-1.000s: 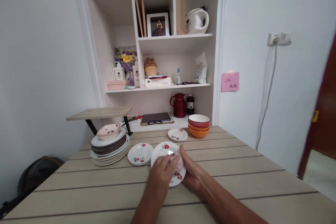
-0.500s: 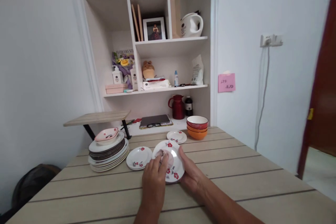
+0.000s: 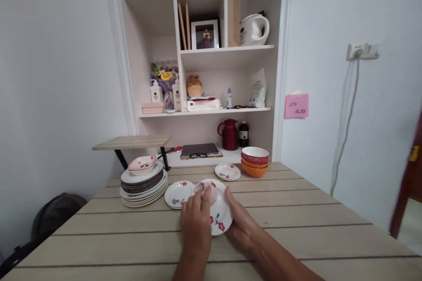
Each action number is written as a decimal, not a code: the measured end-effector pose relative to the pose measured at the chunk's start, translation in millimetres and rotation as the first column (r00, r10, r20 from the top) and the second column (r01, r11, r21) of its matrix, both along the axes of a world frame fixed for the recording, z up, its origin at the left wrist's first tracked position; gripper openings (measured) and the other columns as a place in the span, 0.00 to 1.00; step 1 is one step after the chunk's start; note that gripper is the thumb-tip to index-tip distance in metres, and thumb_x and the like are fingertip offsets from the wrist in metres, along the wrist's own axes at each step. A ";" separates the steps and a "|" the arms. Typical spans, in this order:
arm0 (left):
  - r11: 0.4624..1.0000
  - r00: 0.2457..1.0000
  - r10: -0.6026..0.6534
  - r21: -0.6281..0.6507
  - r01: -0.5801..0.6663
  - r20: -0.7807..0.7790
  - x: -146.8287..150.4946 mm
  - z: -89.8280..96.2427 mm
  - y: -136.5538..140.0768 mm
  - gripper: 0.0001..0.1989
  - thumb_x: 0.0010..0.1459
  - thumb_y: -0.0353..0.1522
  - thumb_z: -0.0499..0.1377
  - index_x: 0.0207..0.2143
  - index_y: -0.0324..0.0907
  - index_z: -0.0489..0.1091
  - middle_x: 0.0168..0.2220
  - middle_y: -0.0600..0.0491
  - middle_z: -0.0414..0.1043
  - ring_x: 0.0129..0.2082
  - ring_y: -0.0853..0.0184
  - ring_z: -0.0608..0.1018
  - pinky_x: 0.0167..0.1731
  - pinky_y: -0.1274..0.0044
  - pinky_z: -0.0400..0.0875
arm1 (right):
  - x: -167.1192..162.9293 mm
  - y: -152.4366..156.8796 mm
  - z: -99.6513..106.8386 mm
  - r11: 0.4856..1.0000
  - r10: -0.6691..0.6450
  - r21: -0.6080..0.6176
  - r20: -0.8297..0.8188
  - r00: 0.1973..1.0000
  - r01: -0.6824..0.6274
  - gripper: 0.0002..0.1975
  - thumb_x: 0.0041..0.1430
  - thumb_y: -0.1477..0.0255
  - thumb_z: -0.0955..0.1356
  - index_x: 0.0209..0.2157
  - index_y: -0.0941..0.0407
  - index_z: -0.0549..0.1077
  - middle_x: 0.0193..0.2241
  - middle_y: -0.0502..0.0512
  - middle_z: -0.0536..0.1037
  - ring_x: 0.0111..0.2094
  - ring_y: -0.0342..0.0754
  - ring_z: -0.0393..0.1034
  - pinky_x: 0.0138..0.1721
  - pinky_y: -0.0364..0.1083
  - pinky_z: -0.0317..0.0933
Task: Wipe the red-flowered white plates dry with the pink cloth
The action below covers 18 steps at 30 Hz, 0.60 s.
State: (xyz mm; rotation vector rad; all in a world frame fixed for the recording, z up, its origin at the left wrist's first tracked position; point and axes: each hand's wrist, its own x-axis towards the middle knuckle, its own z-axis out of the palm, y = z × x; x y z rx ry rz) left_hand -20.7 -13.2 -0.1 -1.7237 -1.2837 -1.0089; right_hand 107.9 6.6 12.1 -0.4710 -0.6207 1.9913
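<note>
A small white plate (image 3: 223, 211) with red flowers is held tilted above the table. My right hand (image 3: 242, 221) grips its right rim, thumb on the edge and the other fingers hidden underneath. My left hand (image 3: 197, 219) presses a pale pink cloth (image 3: 211, 192) against the plate's upper left part; its fingertips are bent onto the cloth. Just left of the held plate lies a short stack of matching flowered plates (image 3: 178, 191). Farther back sits another small stack of flowered plates (image 3: 227, 171).
At the left stands a tall pile of plates (image 3: 143, 193) topped by square bowls (image 3: 142, 163), near a small raised wooden stand (image 3: 132, 142). Stacked orange and red bowls (image 3: 255, 167) stand at the back right. Behind the wooden table (image 3: 296, 228) is a shelf unit (image 3: 227, 50).
The cloth under my left hand has moved from the plate's middle to its upper left edge. The held plate has turned slightly. The whole view has shifted a little.
</note>
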 end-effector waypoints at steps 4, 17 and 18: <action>0.999 0.999 -0.041 -0.003 0.041 -0.012 -0.4 -1.7 1.0 0.21 0.59 0.22 0.54 0.53 0.45 0.69 0.42 0.49 0.76 0.37 0.62 0.76 0.36 0.72 0.71 | 9.0 4.9 4.8 0.997 -0.057 -0.056 0.026 0.998 0.058 0.30 0.62 0.51 0.60 0.53 0.60 0.71 0.42 0.64 0.81 0.43 0.55 0.76 0.51 0.55 0.65; 0.981 0.981 -0.193 -0.037 0.192 -0.027 8.5 -4.3 -3.6 0.19 0.61 0.25 0.54 0.53 0.46 0.69 0.41 0.50 0.75 0.37 0.65 0.76 0.36 0.75 0.73 | 4.2 1.5 -4.1 1.000 -0.005 -0.015 0.049 0.999 0.005 0.30 0.58 0.51 0.66 0.48 0.62 0.74 0.42 0.64 0.81 0.43 0.53 0.76 0.48 0.51 0.67; 0.989 0.989 -0.149 -0.018 0.148 -0.015 6.4 -3.7 -3.2 0.20 0.61 0.25 0.54 0.54 0.46 0.68 0.43 0.49 0.75 0.37 0.64 0.76 0.37 0.74 0.73 | 0.9 -0.2 -4.3 1.000 0.005 -0.004 0.036 0.999 -0.005 0.29 0.58 0.52 0.66 0.49 0.61 0.73 0.42 0.63 0.81 0.44 0.53 0.76 0.50 0.51 0.66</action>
